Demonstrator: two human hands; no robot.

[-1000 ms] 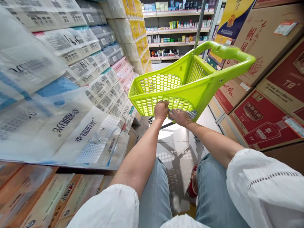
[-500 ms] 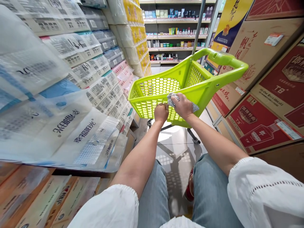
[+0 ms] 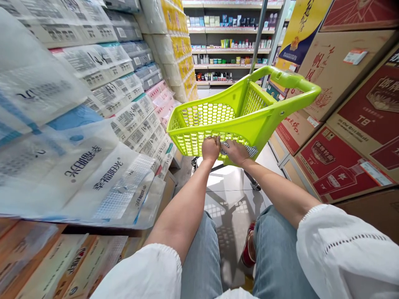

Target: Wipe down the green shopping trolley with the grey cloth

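A bright green shopping cart (image 3: 271, 118) with a latticed basket stands in front of me, its handle toward the right. My left hand (image 3: 211, 148) is closed against the near side of the basket, its fingers at the lattice. Just right of it, my right hand (image 3: 236, 152) grips a striped grey-and-white cloth (image 3: 252, 150), pressed against the same basket side. Part of the cloth is hidden under my fingers.
Wrapped paper packs (image 3: 124, 112) are stacked along the left. Red and brown cartons (image 3: 336, 166) line the right. Shelves (image 3: 237, 30) of small bottles and boxes stand beyond the cart, near an upright pole (image 3: 258, 41).
My right hand has moved down the basket side with the cloth. My left hand has barely moved. The view has shifted slightly.
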